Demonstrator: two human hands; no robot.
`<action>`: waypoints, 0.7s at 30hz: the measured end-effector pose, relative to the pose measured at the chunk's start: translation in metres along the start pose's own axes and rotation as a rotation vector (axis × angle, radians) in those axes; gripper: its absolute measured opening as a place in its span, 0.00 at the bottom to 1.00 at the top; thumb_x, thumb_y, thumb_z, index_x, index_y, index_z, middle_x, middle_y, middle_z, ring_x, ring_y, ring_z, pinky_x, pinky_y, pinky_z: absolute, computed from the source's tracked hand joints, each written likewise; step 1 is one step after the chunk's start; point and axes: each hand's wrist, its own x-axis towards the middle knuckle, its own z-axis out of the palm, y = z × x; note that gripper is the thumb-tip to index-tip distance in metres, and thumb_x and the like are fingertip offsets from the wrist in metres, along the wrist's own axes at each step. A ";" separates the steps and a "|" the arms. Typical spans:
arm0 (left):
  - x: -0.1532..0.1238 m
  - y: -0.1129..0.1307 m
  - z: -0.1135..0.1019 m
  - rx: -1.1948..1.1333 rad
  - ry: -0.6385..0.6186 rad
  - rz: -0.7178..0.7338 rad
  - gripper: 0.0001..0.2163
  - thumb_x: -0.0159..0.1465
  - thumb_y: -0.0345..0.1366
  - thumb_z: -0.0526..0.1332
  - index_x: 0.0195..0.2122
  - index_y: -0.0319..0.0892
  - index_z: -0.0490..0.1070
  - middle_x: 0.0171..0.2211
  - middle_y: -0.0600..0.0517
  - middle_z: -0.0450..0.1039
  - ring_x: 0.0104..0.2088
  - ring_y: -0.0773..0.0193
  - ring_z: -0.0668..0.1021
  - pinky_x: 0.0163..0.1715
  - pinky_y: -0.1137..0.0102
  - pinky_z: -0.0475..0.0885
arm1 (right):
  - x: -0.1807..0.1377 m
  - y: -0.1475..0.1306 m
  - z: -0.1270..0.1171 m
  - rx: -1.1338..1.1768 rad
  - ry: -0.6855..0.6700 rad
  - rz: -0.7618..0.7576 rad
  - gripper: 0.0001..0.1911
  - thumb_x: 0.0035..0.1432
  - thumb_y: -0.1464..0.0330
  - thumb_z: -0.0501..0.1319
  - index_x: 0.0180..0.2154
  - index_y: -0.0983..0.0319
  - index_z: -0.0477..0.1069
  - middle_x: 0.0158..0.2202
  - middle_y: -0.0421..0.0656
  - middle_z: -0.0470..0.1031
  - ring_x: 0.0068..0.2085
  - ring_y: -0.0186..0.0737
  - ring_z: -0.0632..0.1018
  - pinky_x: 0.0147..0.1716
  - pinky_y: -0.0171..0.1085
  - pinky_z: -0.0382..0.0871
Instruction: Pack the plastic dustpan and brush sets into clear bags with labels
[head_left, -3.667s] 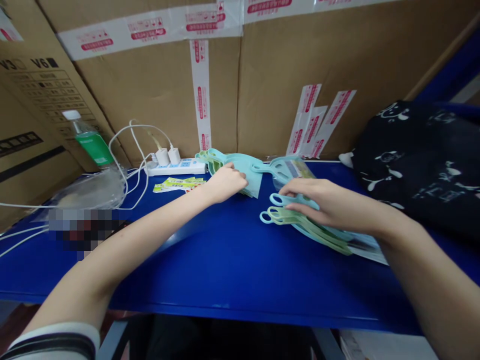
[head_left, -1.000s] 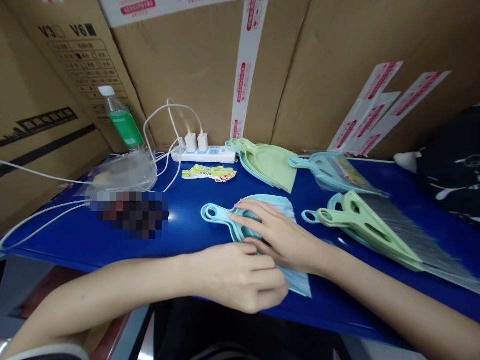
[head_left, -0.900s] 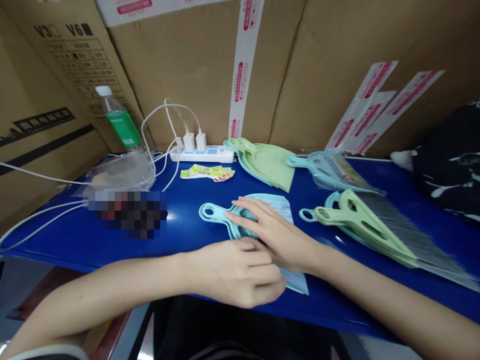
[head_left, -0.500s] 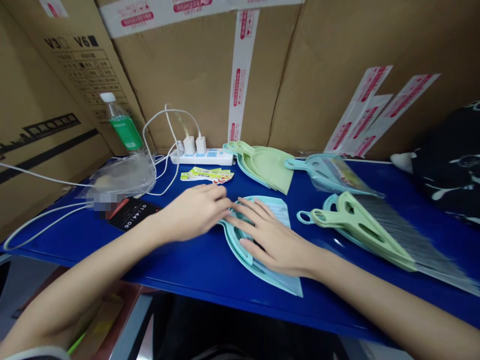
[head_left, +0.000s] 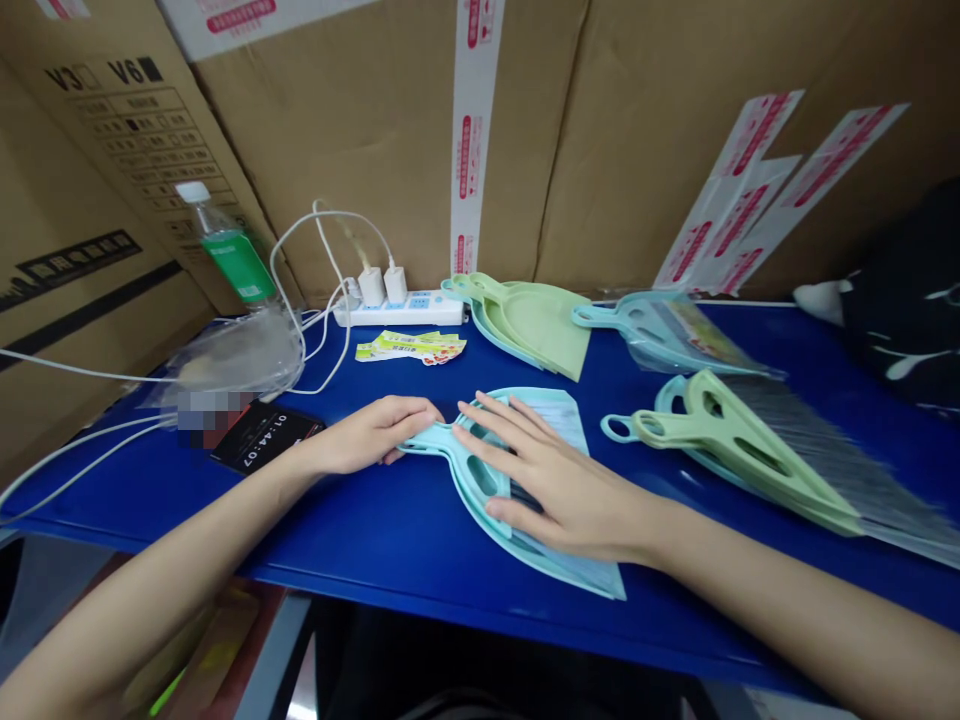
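A light blue dustpan (head_left: 471,520) lies on the blue table in front of me, with a light blue hand brush (head_left: 487,476) nested in it. My left hand (head_left: 375,435) is closed around the stacked handles at their left end. Spread flat over the brush and pan, my right hand (head_left: 551,480) presses from above with its fingers apart. That hand hides part of the brush and the pan's middle.
Green and blue brushes (head_left: 720,425) lie stacked at right. Behind are stacked dustpans (head_left: 551,325) and a bagged blue set (head_left: 649,325). A power strip (head_left: 442,310), snack packets (head_left: 412,346), phone (head_left: 262,435) and bottle (head_left: 236,260) are also here. Cardboard (head_left: 360,130) walls the back.
My left hand has dropped and shifted slightly left, from above the handle end to a grip around it. My right hand stays spread on the brush and pan. The view has shifted a little.
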 end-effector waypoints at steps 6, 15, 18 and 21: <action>0.000 -0.001 0.000 -0.066 -0.011 0.010 0.18 0.67 0.47 0.52 0.43 0.36 0.69 0.23 0.60 0.60 0.19 0.74 0.63 0.17 0.78 0.60 | -0.001 0.001 -0.001 -0.013 0.004 -0.019 0.33 0.67 0.56 0.50 0.69 0.60 0.47 0.70 0.54 0.46 0.70 0.54 0.41 0.63 0.64 0.43; 0.001 -0.002 0.001 -0.031 0.002 -0.001 0.18 0.67 0.45 0.52 0.45 0.35 0.70 0.24 0.59 0.60 0.19 0.75 0.62 0.17 0.78 0.60 | -0.001 0.002 0.001 -0.085 0.035 -0.045 0.34 0.67 0.57 0.51 0.69 0.61 0.45 0.70 0.56 0.46 0.69 0.55 0.42 0.63 0.65 0.46; 0.001 -0.003 0.000 -0.022 0.004 -0.015 0.18 0.66 0.45 0.52 0.45 0.35 0.70 0.24 0.59 0.61 0.19 0.75 0.63 0.17 0.78 0.60 | 0.000 0.002 0.002 -0.101 0.025 -0.042 0.34 0.67 0.56 0.50 0.68 0.63 0.47 0.70 0.57 0.47 0.69 0.55 0.41 0.63 0.64 0.45; 0.001 -0.002 0.000 -0.019 -0.006 -0.028 0.18 0.66 0.46 0.53 0.45 0.36 0.70 0.23 0.59 0.61 0.18 0.75 0.63 0.17 0.78 0.60 | 0.000 0.001 0.001 -0.112 0.025 -0.042 0.34 0.68 0.56 0.48 0.68 0.65 0.48 0.69 0.58 0.47 0.69 0.56 0.41 0.63 0.65 0.45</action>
